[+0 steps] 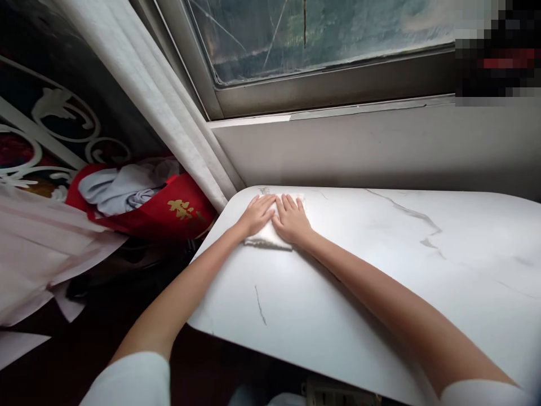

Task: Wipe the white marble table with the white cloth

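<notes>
A folded white cloth [269,238] lies flat near the far left corner of the white marbled table [359,265]. My left hand [256,215] rests palm down on the cloth's left part, its fingers stretched out toward the right. Beside it, my right hand [291,219] presses flat on the cloth's right part, fingers extended away from me. The two hands meet or nearly meet at the fingertips and thumbs. Neither hand is closed around the cloth, and much of it is hidden beneath them.
Behind the table are a pale wall [338,146] and a framed window [329,39]. A white curtain [156,90] hangs at the left. Beyond the table's left edge sits a red bag [147,220] with light grey fabric [122,189] inside. White scrolled metalwork [63,113] stands farther left.
</notes>
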The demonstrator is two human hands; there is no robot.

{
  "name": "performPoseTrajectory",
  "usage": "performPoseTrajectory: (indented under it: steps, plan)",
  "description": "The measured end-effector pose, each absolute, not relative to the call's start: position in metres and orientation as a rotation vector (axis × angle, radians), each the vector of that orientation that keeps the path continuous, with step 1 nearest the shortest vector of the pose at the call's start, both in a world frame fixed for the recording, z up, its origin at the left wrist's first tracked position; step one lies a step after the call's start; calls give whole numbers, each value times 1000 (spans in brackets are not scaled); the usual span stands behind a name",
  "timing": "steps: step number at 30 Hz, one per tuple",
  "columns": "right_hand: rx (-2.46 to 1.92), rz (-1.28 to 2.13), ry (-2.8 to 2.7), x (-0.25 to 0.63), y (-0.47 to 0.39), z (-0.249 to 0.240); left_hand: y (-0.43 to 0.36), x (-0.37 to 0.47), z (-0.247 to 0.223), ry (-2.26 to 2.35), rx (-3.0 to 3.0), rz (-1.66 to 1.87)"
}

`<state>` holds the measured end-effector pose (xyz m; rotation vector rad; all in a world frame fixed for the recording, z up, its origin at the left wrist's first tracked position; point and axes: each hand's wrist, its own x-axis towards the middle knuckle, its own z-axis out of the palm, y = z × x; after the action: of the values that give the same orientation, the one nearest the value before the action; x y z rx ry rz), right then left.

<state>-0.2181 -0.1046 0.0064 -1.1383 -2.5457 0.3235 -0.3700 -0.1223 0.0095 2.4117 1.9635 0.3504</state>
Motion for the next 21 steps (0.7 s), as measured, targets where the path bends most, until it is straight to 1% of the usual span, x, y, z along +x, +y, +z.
performPoseTrajectory:
  steps: [3, 5, 10, 15, 21]
  plan:
    - [-1245, 260, -2467, -244, -65, 5, -70, -392, 10, 1921, 2425, 347]
    - [-1275, 227, -2414, -261, -51, 4, -51, -407, 10, 1914, 2432, 334]
    - [-1210, 198, -2355, -291, -50, 1, -46, -444, 5, 1904, 2445, 342]
    - [-1158, 252, -2349, -301, -91, 1, -89, -463, 2, 1881, 2466, 387]
    - [-1040, 357, -2398, -290, -180, 6, -191, -459, 6, 1854, 2452, 462]
